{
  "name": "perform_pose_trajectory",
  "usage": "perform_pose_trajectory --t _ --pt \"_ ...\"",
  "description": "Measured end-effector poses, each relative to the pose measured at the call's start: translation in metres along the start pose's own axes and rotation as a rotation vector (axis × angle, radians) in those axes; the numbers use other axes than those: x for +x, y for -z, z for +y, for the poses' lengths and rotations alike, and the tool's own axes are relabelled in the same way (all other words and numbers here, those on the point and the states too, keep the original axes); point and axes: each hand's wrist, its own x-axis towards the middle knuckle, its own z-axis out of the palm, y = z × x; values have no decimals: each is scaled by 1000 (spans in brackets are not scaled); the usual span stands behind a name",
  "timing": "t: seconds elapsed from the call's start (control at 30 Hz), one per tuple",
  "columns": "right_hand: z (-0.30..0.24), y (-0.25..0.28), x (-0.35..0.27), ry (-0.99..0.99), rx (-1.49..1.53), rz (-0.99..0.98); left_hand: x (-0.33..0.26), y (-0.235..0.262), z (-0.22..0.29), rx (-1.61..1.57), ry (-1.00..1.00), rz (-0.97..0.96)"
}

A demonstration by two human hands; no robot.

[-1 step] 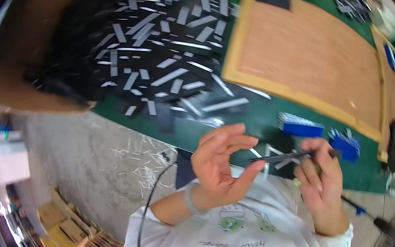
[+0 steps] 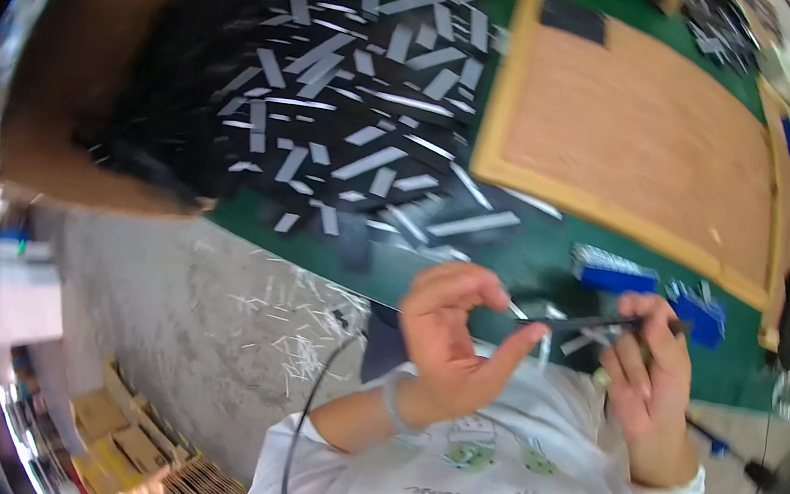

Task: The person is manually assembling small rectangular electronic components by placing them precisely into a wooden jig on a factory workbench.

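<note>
Above green mat [image 2: 515, 254], left hand [image 2: 447, 340] & right hand [image 2: 648, 384] each pinch thin dark strip [image 2: 581, 324] ends.

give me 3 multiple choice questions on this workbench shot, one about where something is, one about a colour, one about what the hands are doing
1. Where is the pile of grey strips?
A. on the tan board
B. on the green mat, left of the tan board
C. on the floor

2. What colour are the small blocks beyond the hands?
A. blue
B. red
C. yellow

3. How is the thin dark strip held?
A. lying loose on the mat
C. in one hand only
B. between both hands

Answers: 1 B, the strips lie on the green mat beside the tan board. 2 A, they show blue. 3 B, the left hand and right hand each pinch an end.
</note>
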Motion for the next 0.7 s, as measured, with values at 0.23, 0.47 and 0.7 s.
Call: perform_pose_trajectory --t 0.23,0.47,0.7 --pt "-10 -4 14 29 -131 36 10 20 7 98 374 -208" --pt "-10 -7 28 42 -133 -80 22 29 14 -283 717 -230" --pt "-8 -5 21 205 -202 -415 15 30 19 -409 569 -125"
